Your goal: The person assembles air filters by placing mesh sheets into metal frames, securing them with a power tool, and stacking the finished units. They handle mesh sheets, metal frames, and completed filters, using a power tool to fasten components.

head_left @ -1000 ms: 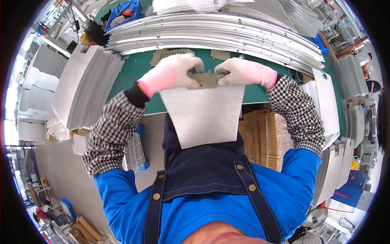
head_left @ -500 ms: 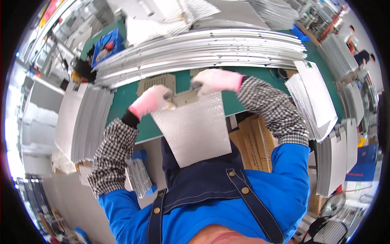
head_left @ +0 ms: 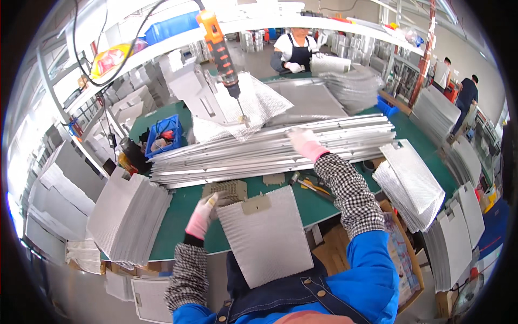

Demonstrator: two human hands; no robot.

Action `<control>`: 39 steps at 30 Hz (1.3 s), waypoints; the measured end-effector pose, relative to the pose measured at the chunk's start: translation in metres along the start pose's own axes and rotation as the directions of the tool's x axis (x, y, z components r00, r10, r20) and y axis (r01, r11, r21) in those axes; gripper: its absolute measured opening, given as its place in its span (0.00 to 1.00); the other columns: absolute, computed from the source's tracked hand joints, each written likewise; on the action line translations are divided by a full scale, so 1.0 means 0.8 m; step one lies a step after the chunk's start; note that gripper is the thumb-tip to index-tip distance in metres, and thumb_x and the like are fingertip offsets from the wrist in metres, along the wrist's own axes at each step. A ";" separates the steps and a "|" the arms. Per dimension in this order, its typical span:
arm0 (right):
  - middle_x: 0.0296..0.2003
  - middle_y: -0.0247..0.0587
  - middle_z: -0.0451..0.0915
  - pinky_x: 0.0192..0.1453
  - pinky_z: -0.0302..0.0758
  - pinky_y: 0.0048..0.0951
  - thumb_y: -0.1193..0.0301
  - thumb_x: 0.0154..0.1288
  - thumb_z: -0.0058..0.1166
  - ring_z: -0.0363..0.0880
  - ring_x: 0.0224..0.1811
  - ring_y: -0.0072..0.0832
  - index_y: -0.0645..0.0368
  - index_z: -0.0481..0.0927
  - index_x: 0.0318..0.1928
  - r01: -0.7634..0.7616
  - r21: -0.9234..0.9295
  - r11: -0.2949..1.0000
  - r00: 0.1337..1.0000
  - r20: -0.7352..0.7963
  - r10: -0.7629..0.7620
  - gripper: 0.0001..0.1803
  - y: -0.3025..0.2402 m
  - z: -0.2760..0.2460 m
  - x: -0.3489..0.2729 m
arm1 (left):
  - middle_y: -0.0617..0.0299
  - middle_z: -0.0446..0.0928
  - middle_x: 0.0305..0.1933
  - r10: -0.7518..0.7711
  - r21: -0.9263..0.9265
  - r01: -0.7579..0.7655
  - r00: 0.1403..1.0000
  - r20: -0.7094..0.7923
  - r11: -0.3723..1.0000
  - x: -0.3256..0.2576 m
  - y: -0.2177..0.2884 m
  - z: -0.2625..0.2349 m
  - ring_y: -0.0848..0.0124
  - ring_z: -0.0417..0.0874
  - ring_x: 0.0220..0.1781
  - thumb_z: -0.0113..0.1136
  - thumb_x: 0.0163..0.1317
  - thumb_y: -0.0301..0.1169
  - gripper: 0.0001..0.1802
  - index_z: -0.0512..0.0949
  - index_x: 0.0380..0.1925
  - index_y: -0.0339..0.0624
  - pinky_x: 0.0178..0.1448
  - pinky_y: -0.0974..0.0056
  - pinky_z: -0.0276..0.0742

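A rectangular silver mesh panel [head_left: 265,237] with a small tan plate at its top edge lies over the near edge of the green bench [head_left: 178,208]. My left hand [head_left: 202,215], in a pink and white glove, holds the panel's upper left corner. A small stack of tan metal plates [head_left: 226,190] sits just above that hand. My right hand [head_left: 303,142], gloved too, reaches far forward and rests on a long pile of silver metal rails [head_left: 259,154]; whether it grips one I cannot tell.
An orange powered screwdriver [head_left: 220,51] hangs over the bench. Stacks of mesh panels stand at the left [head_left: 127,216] and right [head_left: 413,181]. A blue bin [head_left: 162,137] sits behind the rails. Hand tools [head_left: 313,186] lie on the bench. Another person [head_left: 294,51] works opposite.
My right hand has let go of the panel's top and stretched forward onto the pile of rails. My left hand stays at the panel's upper left corner. The view has tilted upward.
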State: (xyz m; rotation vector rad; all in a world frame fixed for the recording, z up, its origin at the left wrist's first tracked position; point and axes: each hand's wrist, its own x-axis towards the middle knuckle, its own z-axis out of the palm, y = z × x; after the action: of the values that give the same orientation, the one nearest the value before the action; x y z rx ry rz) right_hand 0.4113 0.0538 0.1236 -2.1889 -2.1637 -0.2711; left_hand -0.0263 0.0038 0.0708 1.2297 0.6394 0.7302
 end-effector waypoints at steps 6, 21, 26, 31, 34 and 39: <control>0.53 0.42 0.81 0.59 0.76 0.44 0.69 0.70 0.49 0.80 0.59 0.38 0.50 0.79 0.58 -0.142 -0.223 0.964 0.988 -0.098 0.123 0.18 0.013 0.022 -0.035 | 0.38 0.67 0.72 0.123 -0.254 -0.201 0.948 -0.293 0.946 -0.020 -0.091 0.005 0.52 0.69 0.73 0.44 0.78 0.55 0.40 0.63 0.70 0.25 0.76 0.52 0.66; 0.37 0.35 0.84 0.48 0.80 0.38 0.63 0.69 0.54 0.85 0.45 0.34 0.47 0.84 0.46 0.227 -0.339 0.913 0.889 -0.312 -0.336 0.10 0.006 -0.082 -0.057 | 0.56 0.79 0.57 0.112 -0.132 -0.173 0.919 -0.378 0.976 -0.016 -0.108 0.002 0.69 0.79 0.56 0.59 0.74 0.33 0.20 0.75 0.60 0.32 0.63 0.65 0.75; 0.38 0.41 0.86 0.48 0.81 0.42 0.57 0.73 0.52 0.86 0.42 0.39 0.50 0.80 0.50 0.271 -0.202 0.941 0.866 -0.376 -0.331 0.15 0.057 -0.140 -0.145 | 0.57 0.81 0.55 0.190 0.085 -0.170 0.889 -0.417 0.982 -0.015 -0.098 0.013 0.71 0.79 0.56 0.60 0.73 0.33 0.21 0.76 0.60 0.31 0.62 0.68 0.74; 0.34 0.52 0.84 0.46 0.81 0.45 0.58 0.77 0.48 0.87 0.42 0.43 0.57 0.82 0.47 0.055 0.108 0.993 0.986 -0.162 -0.037 0.16 0.074 -0.139 -0.251 | 0.61 0.84 0.46 0.118 -0.039 -0.151 0.889 -0.443 0.988 -0.039 -0.065 0.050 0.76 0.81 0.46 0.61 0.73 0.36 0.19 0.81 0.54 0.30 0.53 0.71 0.76; 0.32 0.49 0.83 0.46 0.80 0.41 0.62 0.76 0.50 0.87 0.39 0.38 0.59 0.82 0.44 0.077 0.296 0.952 0.987 0.111 -0.114 0.14 0.059 -0.162 -0.269 | 0.64 0.85 0.41 0.136 -0.062 -0.177 0.903 -0.408 0.982 -0.071 -0.023 0.093 0.78 0.81 0.40 0.61 0.73 0.37 0.18 0.83 0.50 0.30 0.48 0.72 0.77; 0.37 0.44 0.83 0.45 0.80 0.36 0.63 0.68 0.59 0.84 0.40 0.37 0.59 0.83 0.45 0.276 0.502 0.819 0.946 0.010 -0.324 0.13 -0.081 -0.213 -0.262 | 0.68 0.83 0.39 0.264 0.074 -0.256 0.875 -0.405 0.964 -0.126 0.014 0.151 0.83 0.77 0.39 0.62 0.73 0.36 0.17 0.84 0.49 0.31 0.45 0.74 0.73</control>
State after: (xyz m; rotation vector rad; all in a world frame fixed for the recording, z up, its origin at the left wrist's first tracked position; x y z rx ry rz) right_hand 0.3312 -0.1787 0.2520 -1.6065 -2.2932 0.3577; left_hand 0.0033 -0.1450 0.1124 1.1989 0.8350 1.2348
